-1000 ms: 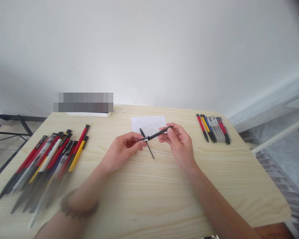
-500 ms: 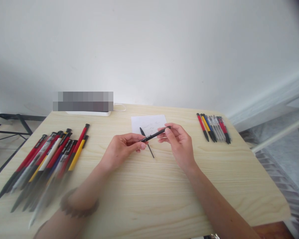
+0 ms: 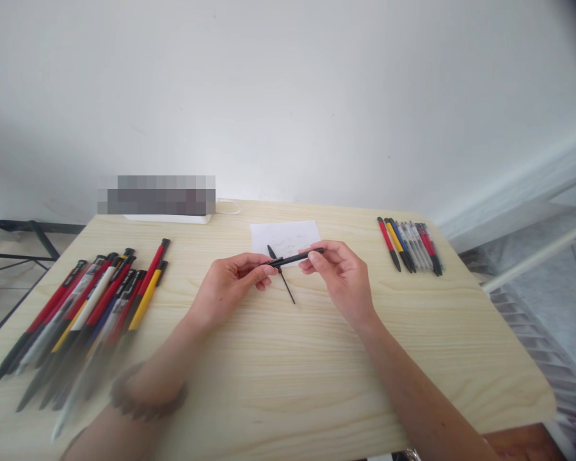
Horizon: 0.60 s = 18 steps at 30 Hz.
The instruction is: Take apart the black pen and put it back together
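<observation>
Both hands share a slim black pen barrel (image 3: 296, 258), held nearly level over the table. My left hand (image 3: 230, 282) pinches its left end between thumb and fingers, where a clip seems to stand out. Around the right end, the thumb and fingertips of my right hand (image 3: 344, 276) are closed. Beneath the barrel lies a thin black pen refill (image 3: 288, 290). A dark pointed pen piece (image 3: 270, 250) rests on a white sheet of paper (image 3: 283, 235) with faint scribbles. Whether refill and pointed piece are joined is hidden behind the barrel.
A loose pile of red, white, yellow, blue and clear pens (image 3: 98, 301) covers the table's left side. At the right, several pens (image 3: 409, 246) lie in a row. A blurred-out object with a white base (image 3: 168, 219) stands at the back left, against the wall.
The barrel has turned in my fingers, so its clip side now shows near my left hand, and it lies a little flatter. Both hands keep hold of it.
</observation>
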Motion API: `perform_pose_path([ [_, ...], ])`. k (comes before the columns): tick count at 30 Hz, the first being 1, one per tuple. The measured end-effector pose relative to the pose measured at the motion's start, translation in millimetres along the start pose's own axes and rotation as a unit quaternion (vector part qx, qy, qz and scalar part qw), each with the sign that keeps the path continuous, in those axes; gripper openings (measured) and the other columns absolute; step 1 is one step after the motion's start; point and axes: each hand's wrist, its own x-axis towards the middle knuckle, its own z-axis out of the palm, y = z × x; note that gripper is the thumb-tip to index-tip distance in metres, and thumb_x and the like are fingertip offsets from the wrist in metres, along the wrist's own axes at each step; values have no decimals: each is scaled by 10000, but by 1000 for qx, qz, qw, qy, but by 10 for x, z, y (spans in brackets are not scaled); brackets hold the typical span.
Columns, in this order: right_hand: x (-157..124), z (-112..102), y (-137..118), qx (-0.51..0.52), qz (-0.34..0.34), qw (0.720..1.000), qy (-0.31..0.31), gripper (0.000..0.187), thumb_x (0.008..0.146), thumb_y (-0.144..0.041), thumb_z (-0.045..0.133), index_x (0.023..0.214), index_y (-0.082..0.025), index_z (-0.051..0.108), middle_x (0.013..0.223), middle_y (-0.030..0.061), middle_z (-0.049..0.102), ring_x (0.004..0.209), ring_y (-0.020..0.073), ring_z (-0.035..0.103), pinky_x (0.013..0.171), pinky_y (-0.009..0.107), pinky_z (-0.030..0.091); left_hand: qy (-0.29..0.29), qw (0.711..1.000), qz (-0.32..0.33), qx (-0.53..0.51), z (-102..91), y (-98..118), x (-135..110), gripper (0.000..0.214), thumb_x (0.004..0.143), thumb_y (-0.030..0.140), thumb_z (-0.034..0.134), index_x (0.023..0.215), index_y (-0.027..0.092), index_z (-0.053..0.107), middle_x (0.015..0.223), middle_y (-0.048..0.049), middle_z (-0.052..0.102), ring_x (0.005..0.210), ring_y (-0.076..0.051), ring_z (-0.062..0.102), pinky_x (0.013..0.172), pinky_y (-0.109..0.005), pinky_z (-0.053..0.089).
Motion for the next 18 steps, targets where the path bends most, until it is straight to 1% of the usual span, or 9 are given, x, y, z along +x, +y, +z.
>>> perform_pose_path([
  [7,1,-24,37,-5,13,1000,-3,167,742,-246,645,886,-179,590,817,16,686,695,125,659,686,270,561,-16,1000,5,0,-5,6,-2,236,734,332,645,863,135,646,737,-21,679,585,-85,557,606,-197,465],
  [11,7,-37,32,-12,12,1000,11,176,738,-253,648,891,-180,599,800,12,680,684,123,658,675,265,560,-19,1000,3,-8,-17,-21,-2,256,739,336,640,897,135,655,740,-29,687,576,-91,558,594,-206,469],
  [14,21,-47,33,-13,19,1000,18,201,754,-268,630,930,-177,594,816,19,673,687,127,660,677,273,559,-32,999,2,-25,-29,-28,-5,280,736,316,648,958,146,657,807,-39,704,624,-104,583,650,-226,486],
  [18,43,-61,45,-10,27,999,28,248,763,-304,616,972,-173,590,842,33,670,696,136,657,678,300,562,-72,997,1,-42,-32,-19,-13,318,713,284,672,1011,173,657,928,-44,703,780,-143,622,792,-268,479],
])
